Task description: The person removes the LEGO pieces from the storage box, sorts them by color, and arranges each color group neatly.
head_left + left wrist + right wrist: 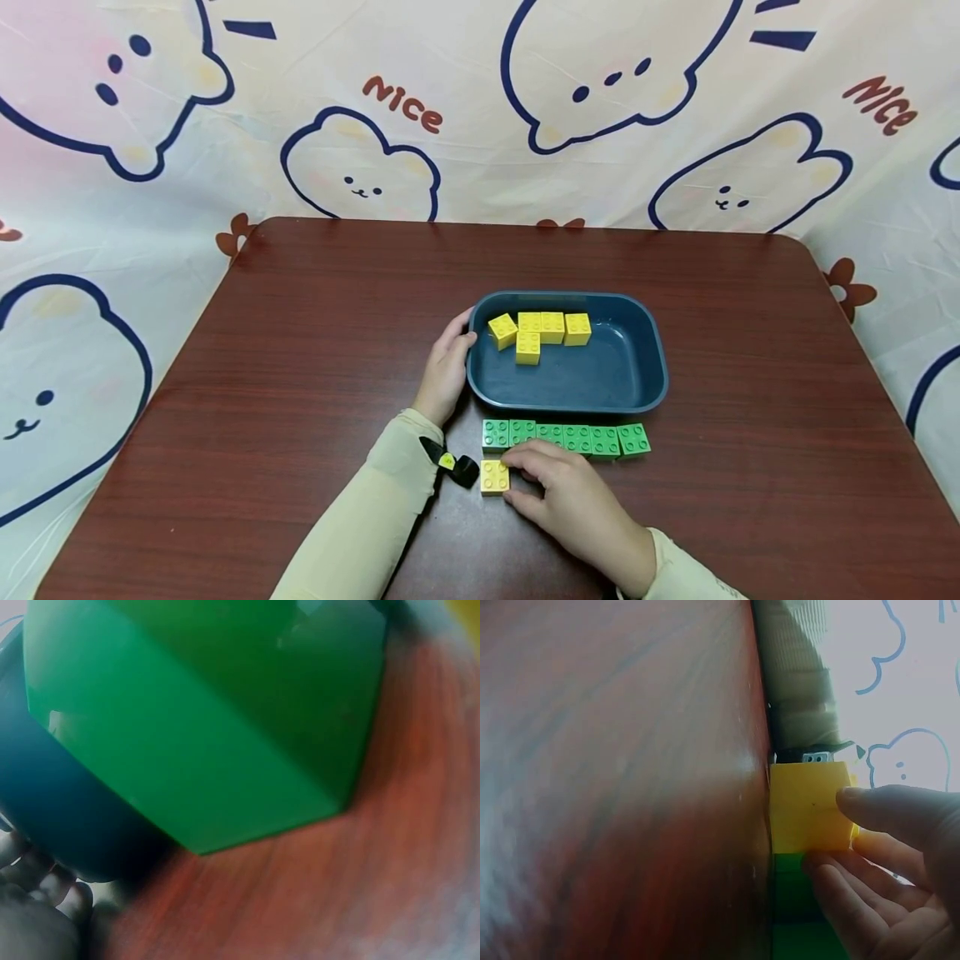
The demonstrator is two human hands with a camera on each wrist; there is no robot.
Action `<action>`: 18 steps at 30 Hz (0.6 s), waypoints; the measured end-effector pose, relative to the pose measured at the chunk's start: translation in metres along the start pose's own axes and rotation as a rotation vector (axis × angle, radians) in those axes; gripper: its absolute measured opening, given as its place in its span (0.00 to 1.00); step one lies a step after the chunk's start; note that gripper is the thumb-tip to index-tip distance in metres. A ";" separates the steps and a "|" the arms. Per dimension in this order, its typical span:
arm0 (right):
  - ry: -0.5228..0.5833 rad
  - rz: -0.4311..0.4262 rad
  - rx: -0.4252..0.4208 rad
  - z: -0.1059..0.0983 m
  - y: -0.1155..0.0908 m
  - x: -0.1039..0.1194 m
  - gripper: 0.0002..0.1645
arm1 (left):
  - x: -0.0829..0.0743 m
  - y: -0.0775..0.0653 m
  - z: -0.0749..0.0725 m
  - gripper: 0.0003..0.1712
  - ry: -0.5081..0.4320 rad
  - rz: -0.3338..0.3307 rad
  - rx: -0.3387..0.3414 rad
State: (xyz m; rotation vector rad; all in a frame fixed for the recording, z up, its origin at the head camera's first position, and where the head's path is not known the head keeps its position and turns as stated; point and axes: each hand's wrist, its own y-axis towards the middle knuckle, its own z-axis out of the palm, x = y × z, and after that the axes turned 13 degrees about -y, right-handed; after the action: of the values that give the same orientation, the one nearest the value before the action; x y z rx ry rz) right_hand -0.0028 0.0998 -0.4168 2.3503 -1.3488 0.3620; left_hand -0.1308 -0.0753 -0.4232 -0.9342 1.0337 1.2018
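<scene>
My right hand (566, 500) pinches a yellow building block (494, 477) between thumb and fingers; the block sits on the table just below the left end of a row of green blocks (497, 435). The right wrist view shows the thumb on that yellow block (810, 806). At the left end of a dark blue tray (600, 392), my left hand (444, 375) grips the rim, thumb on top. Several yellow blocks (528, 348) lie in the tray's left half. The left wrist view shows a green block (187, 750) very close, with left fingers (56, 885) against the tray.
The brown wooden table (300, 333) extends on both sides of the tray. A printed white cloth (480, 183) hangs behind it. A black strap with a small device (463, 472) is on the left wrist, close beside the yellow block.
</scene>
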 end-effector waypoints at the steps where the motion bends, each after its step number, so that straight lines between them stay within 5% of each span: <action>1: -0.004 -0.002 0.000 0.000 0.000 0.000 0.18 | 0.000 0.000 0.000 0.23 0.002 -0.002 -0.001; 10: -0.041 -0.013 0.004 -0.001 0.000 0.002 0.18 | 0.000 -0.001 0.000 0.23 0.003 -0.006 0.001; 18: 0.000 -0.034 -0.064 -0.010 0.001 0.000 0.17 | 0.023 0.010 -0.010 0.21 -0.027 0.006 -0.009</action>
State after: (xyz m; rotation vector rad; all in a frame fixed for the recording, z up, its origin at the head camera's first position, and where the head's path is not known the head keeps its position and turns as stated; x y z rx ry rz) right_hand -0.0038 0.1042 -0.4076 2.3178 -1.2996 0.3040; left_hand -0.1407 -0.0776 -0.4485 -0.9203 1.0107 1.2219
